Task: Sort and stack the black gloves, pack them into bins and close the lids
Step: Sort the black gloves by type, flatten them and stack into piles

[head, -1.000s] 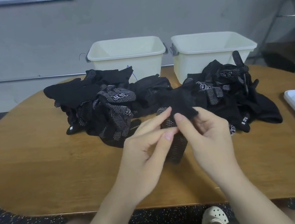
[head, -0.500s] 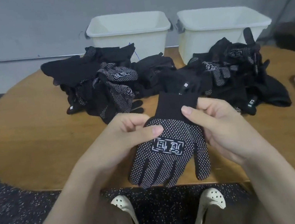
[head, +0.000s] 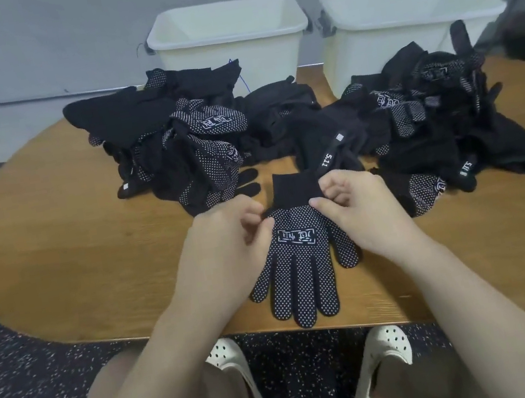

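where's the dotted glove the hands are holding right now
In the head view the dotted glove lies flat at the table's near edge, centre, between the left hand and right hand, just before the glove pile.

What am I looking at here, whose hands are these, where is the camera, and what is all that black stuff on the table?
There is no robot here. A person wears a camera on the head, so the one view looks forward and down at their own hands. The left hand and the right hand each pinch the dotted glove near its cuff, and it lies flat with its fingers pointing toward the person. Behind it on the wooden table is a heap of black gloves, some dotted, some plain. At the far edge stand two open white bins, the left bin and the right bin. Below the table edge you see the person's white shoes.
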Action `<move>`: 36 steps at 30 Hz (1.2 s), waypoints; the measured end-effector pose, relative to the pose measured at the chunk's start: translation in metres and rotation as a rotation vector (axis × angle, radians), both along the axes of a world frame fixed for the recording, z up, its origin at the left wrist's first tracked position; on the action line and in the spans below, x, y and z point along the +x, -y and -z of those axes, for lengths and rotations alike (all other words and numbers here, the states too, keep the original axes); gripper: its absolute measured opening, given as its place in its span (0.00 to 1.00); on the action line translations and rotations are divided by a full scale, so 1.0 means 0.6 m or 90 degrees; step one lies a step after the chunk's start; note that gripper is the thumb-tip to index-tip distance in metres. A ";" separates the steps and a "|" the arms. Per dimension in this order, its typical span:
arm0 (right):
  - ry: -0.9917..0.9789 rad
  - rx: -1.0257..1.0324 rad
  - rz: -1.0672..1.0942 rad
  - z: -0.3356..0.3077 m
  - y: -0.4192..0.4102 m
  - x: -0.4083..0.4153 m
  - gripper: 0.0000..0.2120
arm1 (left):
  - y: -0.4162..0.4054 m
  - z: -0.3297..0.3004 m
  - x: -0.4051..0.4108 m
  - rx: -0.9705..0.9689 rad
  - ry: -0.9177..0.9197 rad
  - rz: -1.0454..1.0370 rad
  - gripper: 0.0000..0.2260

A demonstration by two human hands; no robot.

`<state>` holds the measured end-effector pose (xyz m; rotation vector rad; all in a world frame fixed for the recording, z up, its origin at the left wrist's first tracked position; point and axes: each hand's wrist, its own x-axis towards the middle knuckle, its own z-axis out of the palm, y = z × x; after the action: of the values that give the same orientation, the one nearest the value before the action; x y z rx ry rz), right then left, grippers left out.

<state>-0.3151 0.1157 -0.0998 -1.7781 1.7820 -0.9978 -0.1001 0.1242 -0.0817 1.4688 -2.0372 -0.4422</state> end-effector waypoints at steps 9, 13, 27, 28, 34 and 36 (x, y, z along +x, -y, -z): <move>-0.190 -0.096 0.011 0.010 -0.030 -0.001 0.12 | 0.002 0.048 -0.017 0.015 0.324 0.262 0.40; -0.303 -0.060 -0.113 0.008 -0.061 0.002 0.22 | 0.001 0.061 -0.022 0.031 0.350 0.204 0.44; -0.292 0.024 -0.211 0.009 -0.058 -0.006 0.31 | 0.030 0.005 0.046 -0.166 0.000 0.078 0.19; -0.231 0.000 -0.189 0.000 -0.047 0.003 0.29 | 0.042 0.006 0.052 -0.198 -0.049 0.022 0.15; 0.101 -0.040 -0.045 -0.064 0.097 0.100 0.20 | 0.102 0.009 0.042 -0.252 -0.137 -0.201 0.21; 0.160 -0.004 -0.009 -0.085 0.145 0.129 0.18 | 0.112 0.006 0.030 -0.224 -0.150 -0.208 0.26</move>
<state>-0.2376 0.0286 -0.0486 -1.5862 1.6108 -1.1651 -0.0820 0.0568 -0.0851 1.4181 -1.5607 -0.1077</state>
